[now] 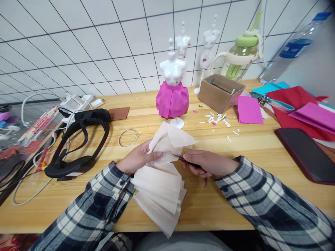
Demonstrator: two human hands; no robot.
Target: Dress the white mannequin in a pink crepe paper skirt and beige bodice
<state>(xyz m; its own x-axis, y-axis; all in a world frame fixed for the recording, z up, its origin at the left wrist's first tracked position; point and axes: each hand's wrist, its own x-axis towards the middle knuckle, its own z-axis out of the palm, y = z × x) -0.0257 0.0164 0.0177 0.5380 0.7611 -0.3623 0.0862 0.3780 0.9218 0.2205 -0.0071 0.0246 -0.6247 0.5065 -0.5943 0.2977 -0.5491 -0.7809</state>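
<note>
My left hand (pixel 138 158) pinches a bundle of folded, pleated white tissue paper (pixel 162 184) at its narrow middle, thumb on top. The paper fans out above and below the grip. My right hand (pixel 206 164) holds a small dark tool, seemingly scissors (pixel 183 159), with its tip touching the paper at the pinched spot. Both hands are just above the wooden table (pixel 235 202). Behind them stands a white mini mannequin (pixel 172 71) wearing a pink paper skirt (pixel 172 99).
A black headset (pixel 78 146) and cables lie at left, next to a wire loop (pixel 128 137). A cardboard box (pixel 221 92), paper scraps (pixel 217 120), pink and red sheets (pixel 295 104), a phone (pixel 306 153), a green-lidded jug (pixel 242 57) and two more mannequins stand at back right.
</note>
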